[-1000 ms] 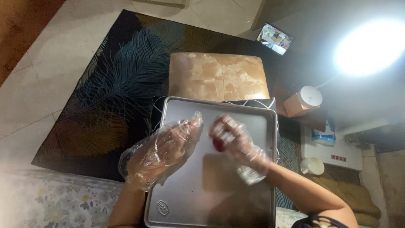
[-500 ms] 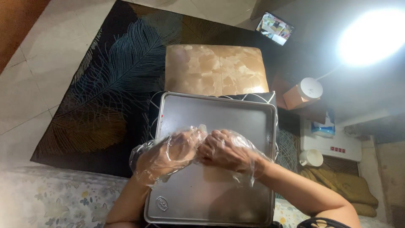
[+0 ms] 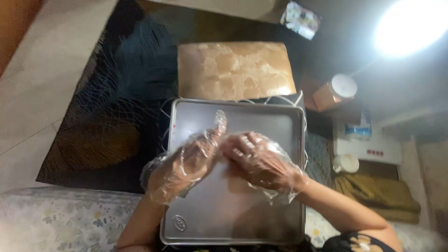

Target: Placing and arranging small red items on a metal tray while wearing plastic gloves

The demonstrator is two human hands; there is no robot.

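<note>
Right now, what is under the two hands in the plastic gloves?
A metal baking tray lies under the left hand and right hand; its bare grey bottom shows all around them. Whatever sits between the palms is covered.

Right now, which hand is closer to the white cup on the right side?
Right. The right hand is over the metal tray, on the side toward the white cup; the left hand is farther away across the tray.

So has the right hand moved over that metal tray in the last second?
Yes. The right hand has come down from near the tray's far rim towards its middle, and now meets the left hand there.
</note>
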